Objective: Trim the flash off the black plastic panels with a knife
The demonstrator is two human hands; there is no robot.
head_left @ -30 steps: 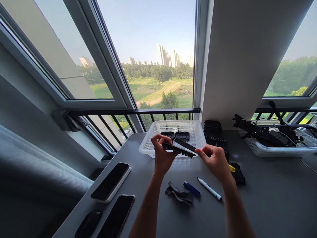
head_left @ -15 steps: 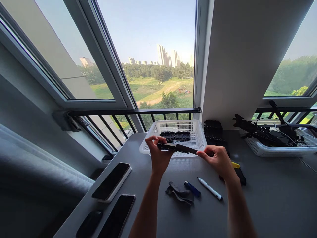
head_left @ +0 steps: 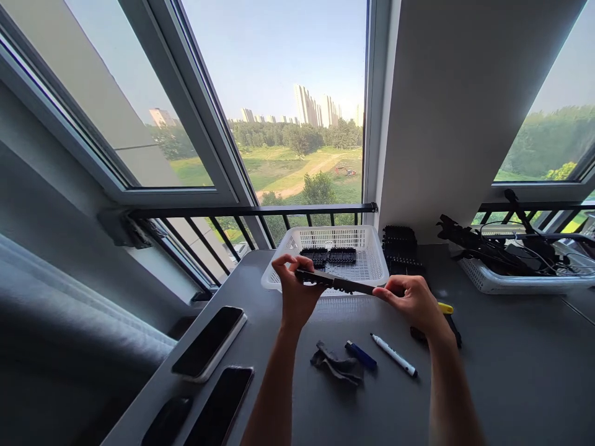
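Note:
My left hand (head_left: 300,294) pinches the left end of a thin black strip (head_left: 341,283) with small teeth along its lower side. At the strip's other end, the thumb and fingers of my right hand (head_left: 411,303) are closed on it. The strip is held in the air, nearly level, sloping slightly down to the right; its exact kind is unclear. Behind it stands a white perforated plastic basket (head_left: 372,248), and in that lie several black ridged pieces (head_left: 343,255).
A crumpled dark cloth (head_left: 337,364), a blue lighter (head_left: 361,355) and a white marker (head_left: 394,354) lie in front. Two phones (head_left: 209,341) and a black mouse (head_left: 167,421) are at left. To the right are stacked black parts (head_left: 400,241), a yellow-ended tool (head_left: 445,308) and a cable-filled basket (head_left: 506,282).
My right hand has shifted slightly right and down. The step seen midway along the strip has flattened, so it now looks straighter. My left hand has barely moved.

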